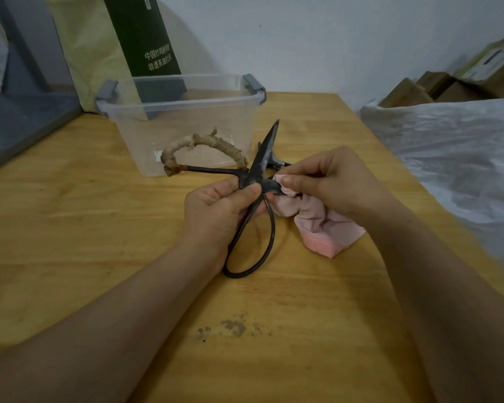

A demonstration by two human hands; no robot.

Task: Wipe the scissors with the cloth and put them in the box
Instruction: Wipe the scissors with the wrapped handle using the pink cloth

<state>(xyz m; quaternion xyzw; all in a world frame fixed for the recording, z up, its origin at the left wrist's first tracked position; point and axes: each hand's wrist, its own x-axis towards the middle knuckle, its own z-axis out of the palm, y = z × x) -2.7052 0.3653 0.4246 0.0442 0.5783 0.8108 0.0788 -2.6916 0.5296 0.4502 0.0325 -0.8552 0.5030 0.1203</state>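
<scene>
Scissors in hand under wiping, outside the box

The left grip (216, 210) clasps the black scissors (262, 157) at the pivot, thumb pressed on top. The blades stand spread: one points up and away toward the box (186, 117), the other runs right under the right grip's fingers. The bare handle loop hangs down toward the wearer below the left grip; the loop wrapped in brownish binding reaches left and is seen against the box's near wall. The right grip (332, 181) pinches a fold of the pink cloth (320, 225) against the metal just right of the pivot, and the rest of the cloth trails down to the wooden counter (99, 228). The box, clear with grey latches, stands on the counter behind the scissors. A dark green carton (146, 33) stands behind it, white plastic sheeting (463, 146) lies to the right, and a dark stain (233, 327) marks the near counter
</scene>
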